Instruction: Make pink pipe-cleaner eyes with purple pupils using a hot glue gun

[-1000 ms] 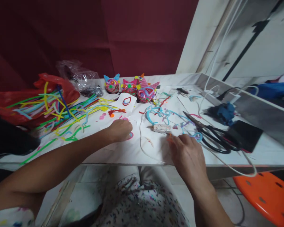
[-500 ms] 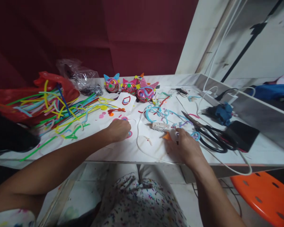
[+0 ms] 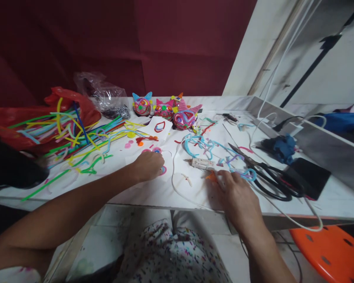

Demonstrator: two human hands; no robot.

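My left hand [image 3: 149, 166] is closed and rests on white paper; what its fingers hold, if anything, is hidden. Pink and blue pipe-cleaner coils [image 3: 163, 170] peek out beside its fingertips. My right hand [image 3: 239, 194] is wrapped round the handle of a white glue gun [image 3: 203, 163], which lies on the table with its nozzle pointing left. An orange piece [image 3: 211, 177] lies by the gun. Farther back, a red and blue pipe-cleaner loop [image 3: 159, 126] sits on a small paper sheet.
Several colourful cat-eared ornaments [image 3: 184, 119] stand at the back. Pipe cleaners [image 3: 76, 133] spill from a red bag [image 3: 90, 112] on the left. Large scissors [image 3: 264, 167] and a black box [image 3: 311, 177] lie right. A white cord [image 3: 174, 179] loops between my hands.
My right hand has shifted slightly toward me and closed round the glue gun's handle. My left hand stays by the coils. The view has moved slightly.
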